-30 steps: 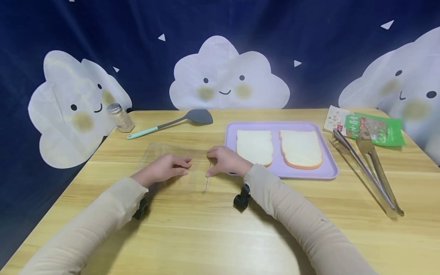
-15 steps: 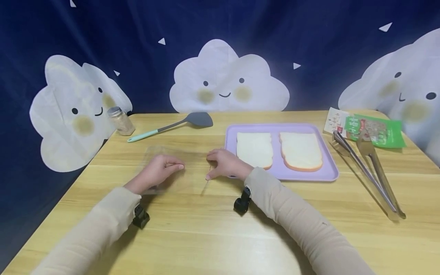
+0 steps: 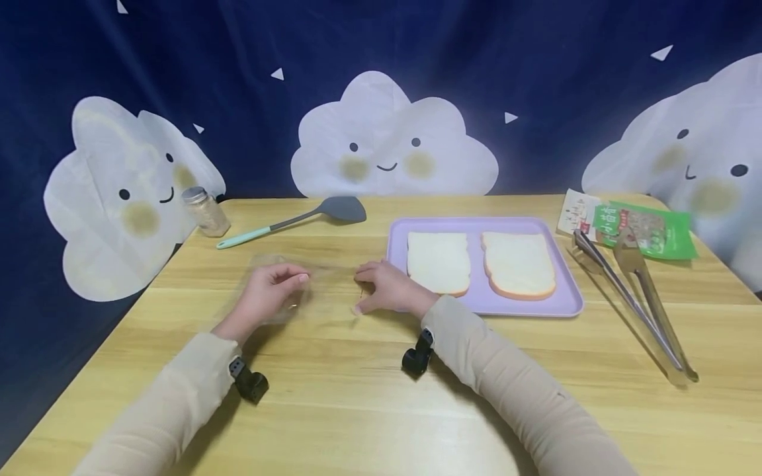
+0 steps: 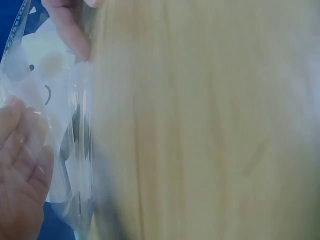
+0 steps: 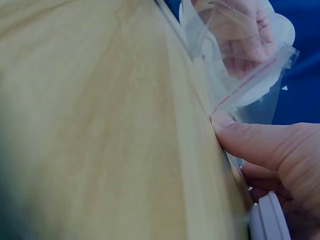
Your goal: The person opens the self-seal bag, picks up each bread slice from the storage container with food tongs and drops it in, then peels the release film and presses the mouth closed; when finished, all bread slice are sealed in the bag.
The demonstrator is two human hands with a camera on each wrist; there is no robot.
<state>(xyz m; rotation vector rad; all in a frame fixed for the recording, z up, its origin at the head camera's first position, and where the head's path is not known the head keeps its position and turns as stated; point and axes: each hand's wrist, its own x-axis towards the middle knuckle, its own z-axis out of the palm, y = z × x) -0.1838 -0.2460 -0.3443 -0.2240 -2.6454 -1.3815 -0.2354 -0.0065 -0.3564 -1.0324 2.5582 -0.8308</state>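
A clear plastic bag [image 3: 327,281] lies in front of me on the wooden table, hard to see against the grain. My left hand [image 3: 262,294] pinches its film between thumb and forefinger, and part of the bag is raised off the table. Seen from the right wrist, a sealing strip [image 5: 245,86] with small red print runs along the bag's edge. My right hand [image 3: 389,285] holds that edge near the table, with its thumb [image 5: 255,142] at the end of the strip. The left hand [image 4: 22,165] shows through the film in the left wrist view.
Two bread slices [image 3: 438,263] lie on a lilac tray [image 3: 476,306] beside my right hand. Metal tongs [image 3: 637,307] and seasoning packets [image 3: 645,230] are to the right. A grey spatula [image 3: 341,209] with a mint handle and a shaker jar [image 3: 206,213] stand at the back left.
My left hand has drawn back slightly leftward and now pinches the film, its thumb and forefinger closed together. The bag's film has lifted and shifted; the right hand stays nearly in place.
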